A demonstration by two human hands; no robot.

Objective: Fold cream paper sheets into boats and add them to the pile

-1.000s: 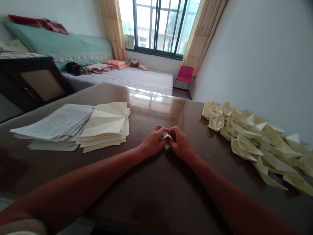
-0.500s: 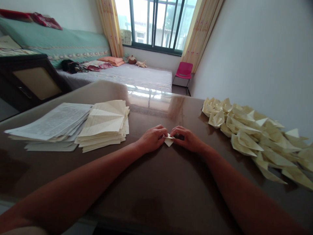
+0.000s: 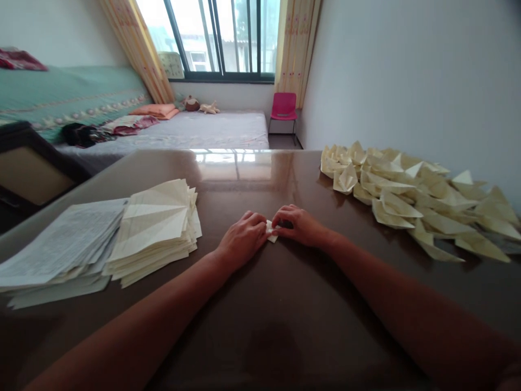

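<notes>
A small folded piece of cream paper [image 3: 272, 232] lies on the brown table in front of me, mostly covered by fingers. My left hand [image 3: 245, 236] is closed on its left side, fingers bent. From the right, my right hand [image 3: 299, 225] pinches the paper between thumb and fingertips. Left of my hands is a stack of cream paper sheets [image 3: 152, 222], the top one creased. Many folded paper boats [image 3: 402, 190] sit crowded together on the right side of the table.
A pile of printed white sheets [image 3: 61, 239] lies beside the cream stack at the far left. The glossy brown table [image 3: 244, 326] spans the front. Beyond it are a bed [image 3: 228, 127], a pink chair [image 3: 284, 106] and a dark cabinet [image 3: 35, 168]. A wall rises at the right.
My view has tilted and turned, shifting the scene leftward. Both hands stay on the folded paper, and less of it shows between the fingers now.
</notes>
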